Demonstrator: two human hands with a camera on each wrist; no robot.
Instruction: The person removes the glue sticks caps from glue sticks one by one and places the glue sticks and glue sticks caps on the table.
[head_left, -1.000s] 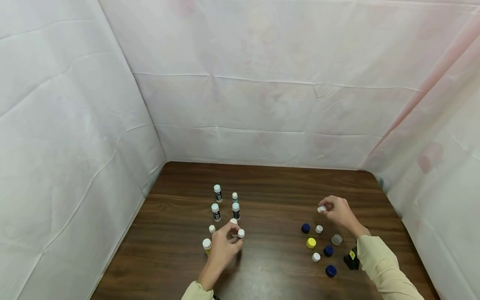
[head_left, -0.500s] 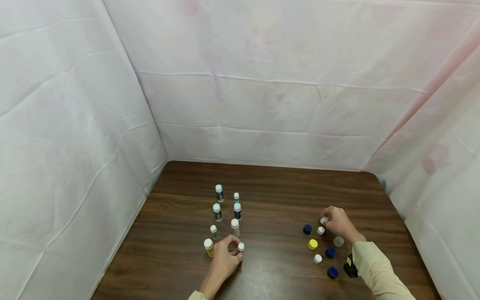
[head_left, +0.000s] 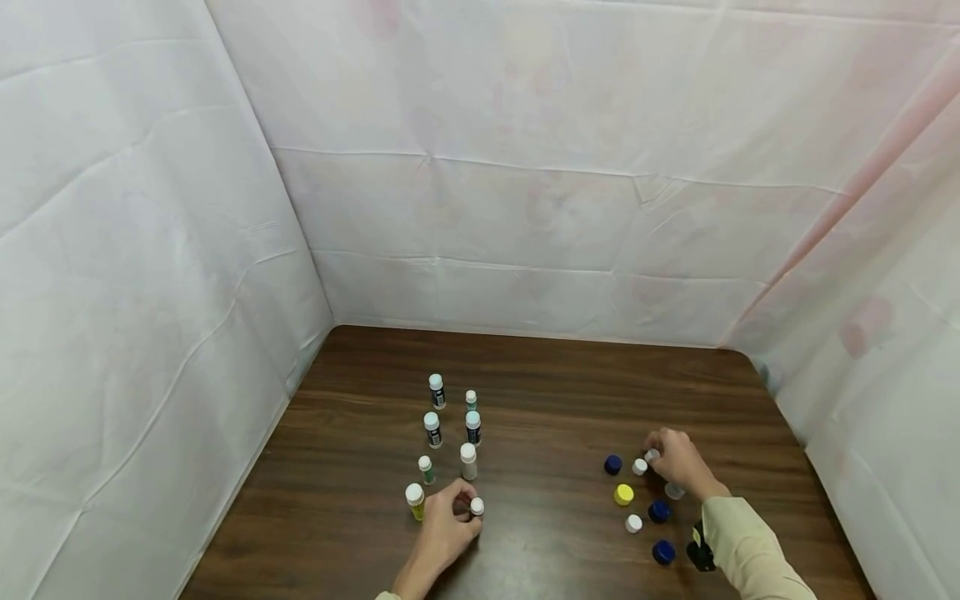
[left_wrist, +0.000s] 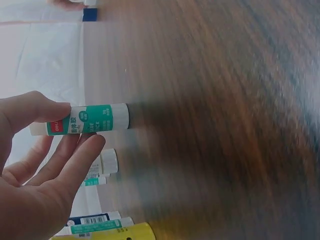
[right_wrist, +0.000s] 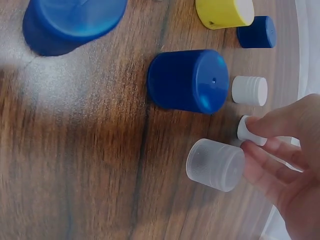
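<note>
My left hand (head_left: 442, 533) grips a small glue stick (left_wrist: 90, 119) with a green-and-white label, thumb on one side and fingers on the other. The glue stick is upright, its base right at the table top, in front of several other standing glue sticks. One with a white body (head_left: 468, 462) is nearest behind it; a yellow one (head_left: 416, 502) stands to the left of the hand. Over at the right, my right hand (head_left: 682, 467) pinches a small white cap (right_wrist: 248, 132) between thumb and fingers, low over the table. A translucent cap (right_wrist: 216, 165) sits beside its fingers.
Loose caps lie about the right hand: several blue ones (head_left: 663, 552), a yellow one (head_left: 623, 495) and white ones (head_left: 633, 523). A black object (head_left: 701, 550) lies by the right sleeve. White cloth walls (head_left: 480, 208) enclose the dark wooden table (head_left: 555, 400).
My left hand has moved toward the table's front with the glue stick, away from the white-bodied one. My right hand has come down toward the table with the white cap, beside the other caps.
</note>
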